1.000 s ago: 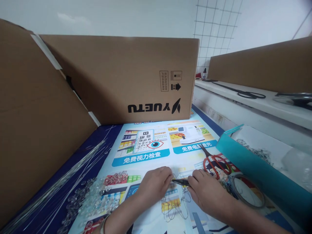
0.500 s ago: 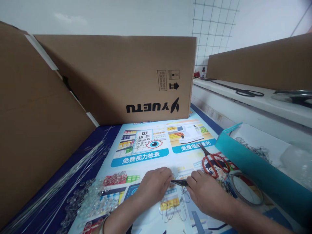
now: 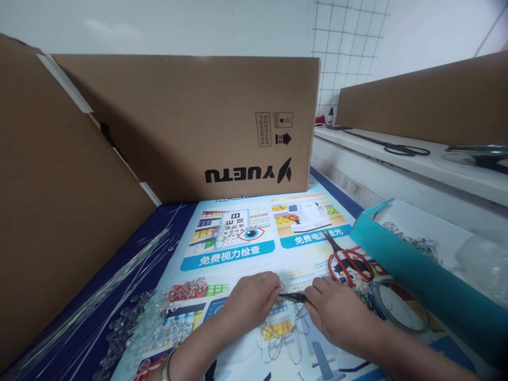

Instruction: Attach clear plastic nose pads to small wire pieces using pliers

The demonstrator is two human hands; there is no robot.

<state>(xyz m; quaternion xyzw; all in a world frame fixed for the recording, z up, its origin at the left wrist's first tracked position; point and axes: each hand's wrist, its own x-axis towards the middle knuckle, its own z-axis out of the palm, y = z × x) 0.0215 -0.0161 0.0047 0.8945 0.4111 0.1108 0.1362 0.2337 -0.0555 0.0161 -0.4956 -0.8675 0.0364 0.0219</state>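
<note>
My right hand (image 3: 337, 309) is closed round black needle-nose pliers (image 3: 292, 297), whose tips point left. At those tips my left hand (image 3: 254, 296) is pinched, gripping thin wire; the fingertips hide the exact spot. Loops of bent wire (image 3: 273, 344) spread out below and between both hands, over the printed sheet. Red-handled scissors (image 3: 349, 267) lie just beyond my right hand. Close to that wrist is a roll of clear tape (image 3: 401, 307).
Clear beads (image 3: 154, 323) are heaped left of my left forearm, beside long straight wires (image 3: 107, 291). A teal box (image 3: 428, 280) at right holds tangled wire pieces. Cardboard panels (image 3: 178, 121) stand behind and left. Black scissors (image 3: 405, 151) rest on the ledge.
Both hands stay almost in place, with the pliers at the left fingertips. The wire loops below have shifted slightly.
</note>
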